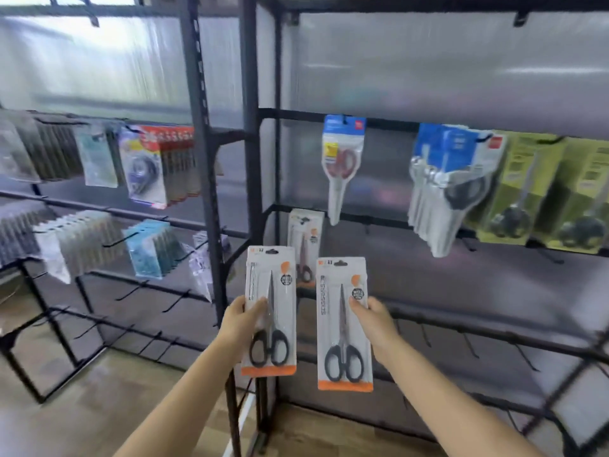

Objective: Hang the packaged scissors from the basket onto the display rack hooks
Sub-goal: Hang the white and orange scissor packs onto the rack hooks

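Left hand [242, 319] grips one white-and-orange carded pack of black-handled scissors [269, 311]; right hand [372, 316] grips a second identical pack [344, 324].
Both upright, just below a third matching pack [304, 245] hanging on the black metal rack [329, 113].

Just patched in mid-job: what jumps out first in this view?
Two matching scissors packs held up at centre: the left hand grips one pack, the right hand grips the other. Behind them a third identical pack already hangs on the rack, below a blue-topped scissors pack.
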